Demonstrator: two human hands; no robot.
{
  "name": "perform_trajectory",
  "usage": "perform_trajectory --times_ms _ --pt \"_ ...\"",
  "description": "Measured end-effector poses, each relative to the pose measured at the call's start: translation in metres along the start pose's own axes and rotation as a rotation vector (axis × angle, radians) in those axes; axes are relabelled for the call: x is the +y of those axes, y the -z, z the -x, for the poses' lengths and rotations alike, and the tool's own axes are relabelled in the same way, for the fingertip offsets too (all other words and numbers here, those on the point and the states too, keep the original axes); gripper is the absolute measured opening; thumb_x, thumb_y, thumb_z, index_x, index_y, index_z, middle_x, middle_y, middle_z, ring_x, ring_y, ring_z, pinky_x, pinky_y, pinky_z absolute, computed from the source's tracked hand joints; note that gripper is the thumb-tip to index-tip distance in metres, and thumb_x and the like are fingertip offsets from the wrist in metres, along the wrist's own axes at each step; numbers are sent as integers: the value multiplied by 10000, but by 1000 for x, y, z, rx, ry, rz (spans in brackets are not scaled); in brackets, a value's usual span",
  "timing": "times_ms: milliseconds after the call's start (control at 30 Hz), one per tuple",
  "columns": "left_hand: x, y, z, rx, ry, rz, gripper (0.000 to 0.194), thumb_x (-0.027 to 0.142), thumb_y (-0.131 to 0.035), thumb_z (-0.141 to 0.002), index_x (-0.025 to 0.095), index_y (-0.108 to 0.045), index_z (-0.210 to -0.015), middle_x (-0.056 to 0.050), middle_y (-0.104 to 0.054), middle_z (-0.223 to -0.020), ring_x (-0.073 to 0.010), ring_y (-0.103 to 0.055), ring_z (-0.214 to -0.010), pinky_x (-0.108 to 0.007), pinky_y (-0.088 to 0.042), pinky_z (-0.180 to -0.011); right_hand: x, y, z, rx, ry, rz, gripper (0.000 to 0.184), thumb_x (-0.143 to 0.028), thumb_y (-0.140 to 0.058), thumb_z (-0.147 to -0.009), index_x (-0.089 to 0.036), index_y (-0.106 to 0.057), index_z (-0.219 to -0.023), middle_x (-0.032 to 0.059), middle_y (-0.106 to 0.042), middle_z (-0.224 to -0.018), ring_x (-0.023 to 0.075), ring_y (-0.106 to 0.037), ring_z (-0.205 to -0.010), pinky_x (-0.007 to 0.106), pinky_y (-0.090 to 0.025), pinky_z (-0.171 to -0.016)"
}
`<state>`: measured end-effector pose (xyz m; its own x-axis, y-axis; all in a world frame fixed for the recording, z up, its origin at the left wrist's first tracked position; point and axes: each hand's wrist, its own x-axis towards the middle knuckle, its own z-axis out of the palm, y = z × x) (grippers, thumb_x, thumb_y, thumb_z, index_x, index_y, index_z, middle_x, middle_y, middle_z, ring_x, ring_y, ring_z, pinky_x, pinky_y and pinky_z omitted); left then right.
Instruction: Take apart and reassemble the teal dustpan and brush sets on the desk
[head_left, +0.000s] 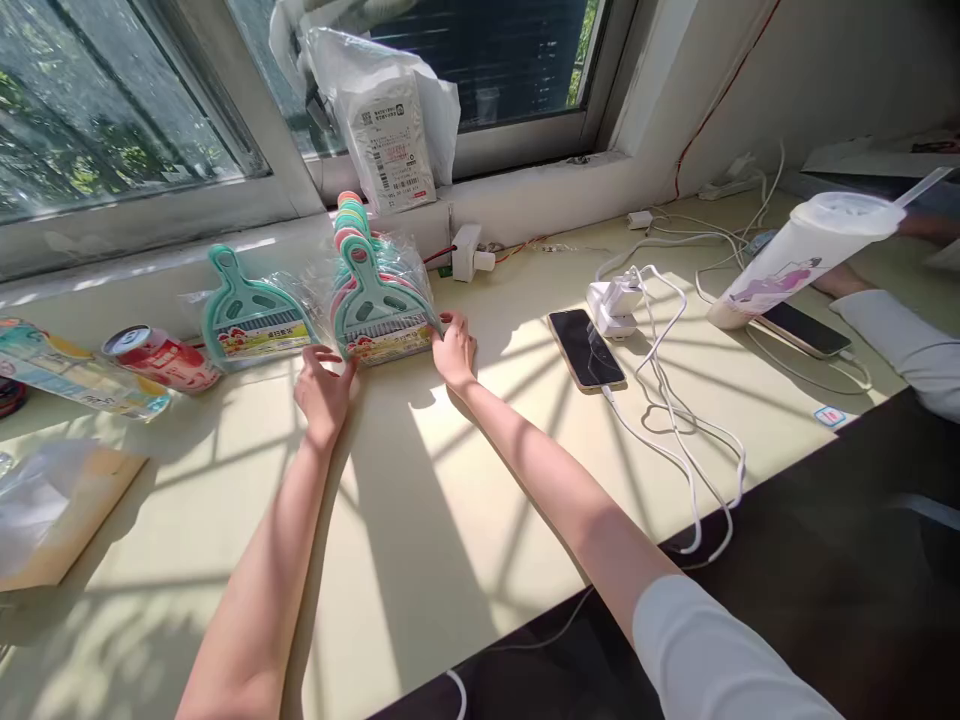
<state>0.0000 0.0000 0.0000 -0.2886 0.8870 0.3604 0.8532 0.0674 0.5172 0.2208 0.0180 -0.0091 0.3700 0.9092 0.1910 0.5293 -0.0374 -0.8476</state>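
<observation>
A row of mini dustpan-and-brush sets in clear plastic [384, 305], teal in front with pink and other colours behind, leans near the window wall. My right hand [454, 352] grips the lower right corner of this row. At its lower left corner is my left hand [324, 392], fingers bent and thumb apart, the thumb at the front pack's edge. That hand's fingertips are also close to a separate teal dustpan set [259, 318] on the left. Whether they touch it I cannot tell.
Left of the packs lie a red drink can [161, 360] and a plastic bottle [82, 370]. To the right are a phone [586, 348], a white charger [615, 305] with cables and a tilted cup [806, 260]. Another person's sleeve [904, 340] rests at far right.
</observation>
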Motion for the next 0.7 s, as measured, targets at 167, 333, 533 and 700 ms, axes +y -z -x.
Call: perform_trajectory --times_ms 167,333,533,700 --pt "-6 -2 -6 -73 -31 -50 165 380 -710 -992 217 -690 -971 -109 -801 -1035 -325 -758 -1040 -408 -555 -904 -5 1 3 24 -60 62 162 -309 -632 -1065 -228 -581 -1197 202 -689 -1414 353 -684 -1335 514 -470 -1165" --pt "-7 -7 -6 -39 -83 -57 124 301 -701 -965 199 -688 -1035 -148 -742 -1277 -314 -720 -1132 -392 -567 -918 -5 2 1 -33 -111 25 147 -367 -635 -1076 -249 -562 -1124 122 -786 -1170 328 -750 -1174 494 -470 -1148" --pt "-10 -6 -7 -26 -37 12 133 333 -667 -958 221 -677 -1030 -162 -717 -1292 -344 -711 -1181 -484 -590 -1058 -4 0 0 -6 -46 -86 72 -267 -649 -1023 -268 -580 -1043 93 -764 -1152 289 -751 -1138 430 -553 -1075" --pt "-12 -7 -8 -24 -33 99 308 321 -677 -929 195 -677 -1209 -223 -615 -1403 -415 -669 -1297 -601 -579 -1132 -2 -10 3 21 19 -73 216 -167 -666 -944 -232 -597 -1138 153 -690 -1298 299 -740 -1141 436 -594 -1038"
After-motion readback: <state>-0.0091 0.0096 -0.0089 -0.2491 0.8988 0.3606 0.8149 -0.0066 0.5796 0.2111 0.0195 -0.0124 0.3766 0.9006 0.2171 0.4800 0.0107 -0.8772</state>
